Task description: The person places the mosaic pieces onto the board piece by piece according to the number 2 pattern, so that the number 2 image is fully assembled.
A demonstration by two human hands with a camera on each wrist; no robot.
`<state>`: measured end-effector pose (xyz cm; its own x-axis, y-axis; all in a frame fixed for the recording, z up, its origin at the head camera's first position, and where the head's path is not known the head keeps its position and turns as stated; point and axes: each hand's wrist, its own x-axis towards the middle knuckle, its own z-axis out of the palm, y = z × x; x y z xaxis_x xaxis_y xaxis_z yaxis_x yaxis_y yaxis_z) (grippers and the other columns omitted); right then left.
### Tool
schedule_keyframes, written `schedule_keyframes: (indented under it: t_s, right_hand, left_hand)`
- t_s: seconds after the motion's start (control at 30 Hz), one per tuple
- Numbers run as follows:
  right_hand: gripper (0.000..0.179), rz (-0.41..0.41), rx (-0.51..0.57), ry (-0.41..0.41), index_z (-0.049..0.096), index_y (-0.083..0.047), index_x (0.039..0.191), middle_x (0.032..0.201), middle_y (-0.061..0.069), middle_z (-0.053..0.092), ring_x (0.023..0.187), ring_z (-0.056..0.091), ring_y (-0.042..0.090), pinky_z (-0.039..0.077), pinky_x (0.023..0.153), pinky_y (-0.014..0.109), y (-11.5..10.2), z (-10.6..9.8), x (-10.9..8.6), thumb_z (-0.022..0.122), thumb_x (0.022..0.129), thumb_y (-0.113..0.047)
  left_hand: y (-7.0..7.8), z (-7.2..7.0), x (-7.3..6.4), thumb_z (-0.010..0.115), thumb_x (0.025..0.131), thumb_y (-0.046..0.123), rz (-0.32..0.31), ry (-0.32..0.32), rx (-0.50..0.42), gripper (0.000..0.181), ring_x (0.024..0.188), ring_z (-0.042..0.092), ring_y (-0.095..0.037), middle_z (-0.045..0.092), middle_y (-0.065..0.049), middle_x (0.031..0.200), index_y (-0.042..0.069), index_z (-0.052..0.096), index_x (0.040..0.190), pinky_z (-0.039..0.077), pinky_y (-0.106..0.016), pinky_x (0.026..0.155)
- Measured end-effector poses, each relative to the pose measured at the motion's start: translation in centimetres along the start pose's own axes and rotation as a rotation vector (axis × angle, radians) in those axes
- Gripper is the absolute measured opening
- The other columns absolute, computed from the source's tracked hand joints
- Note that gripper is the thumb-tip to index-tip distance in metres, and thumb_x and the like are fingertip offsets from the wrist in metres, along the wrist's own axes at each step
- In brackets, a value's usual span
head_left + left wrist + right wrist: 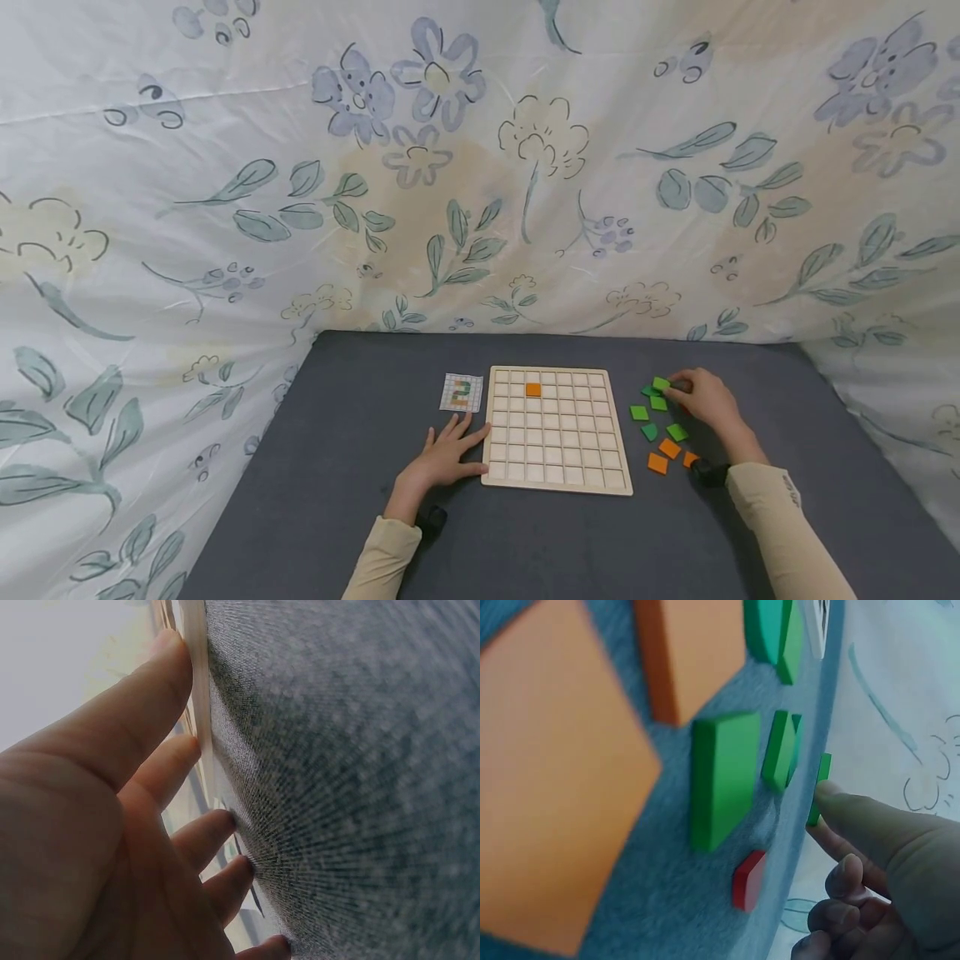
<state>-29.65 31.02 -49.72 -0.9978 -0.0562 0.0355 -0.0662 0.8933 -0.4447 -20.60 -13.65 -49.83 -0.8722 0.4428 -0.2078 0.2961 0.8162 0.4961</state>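
Note:
A wooden grid board (558, 487) lies on the table with one orange square tile (533, 390) in a cell near its top. Spread fingers of my left hand (438, 457) rest by the board's left edge, thumb and forefinger against it. At the right, my right hand (707, 400) pinches a light green square tile (821, 787) between thumb and forefinger, raised above the tabletop. Below and beside it lie loose green tiles (639, 413), darker green tiles (649, 432) and orange tiles (657, 463). In the right wrist view a red tile (748, 881) shows too.
A small printed pattern card (461, 392) lies left of the board, just past my left fingertips. The dark grey table (360, 392) ends at the back against a floral cloth (480, 208). Black bands sit on both wrists.

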Motion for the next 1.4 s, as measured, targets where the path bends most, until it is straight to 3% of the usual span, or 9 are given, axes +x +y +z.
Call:
schedule_keyframes:
  t_s: [0.73,1.4]
  right_hand:
    - [0.030,-0.096,0.090,0.038,0.067,0.000,0.107,0.078,0.009,0.049,0.062,0.042,0.019,0.033,0.050,0.030,-4.5,1.8,1.0,0.066,0.087,-0.023]
    - [0.029,-0.135,0.135,-0.032,0.067,-0.003,0.109,0.079,0.006,0.047,0.060,0.039,0.017,0.032,0.048,0.029,-7.9,3.6,1.2,0.065,0.088,-0.022]
  left_hand:
    - [-0.1,0.0,-0.1,0.059,0.089,0.041,0.000,0.006,-0.010,0.067,0.142,0.007,-0.038,0.016,-0.016,0.154,0.020,0.032,0.146,0.003,-0.067,0.106]
    - [0.0,0.1,-0.1,0.059,0.089,0.041,0.002,0.011,-0.010,0.067,0.141,0.007,-0.039,0.016,-0.016,0.154,0.019,0.033,0.146,0.003,-0.067,0.106]
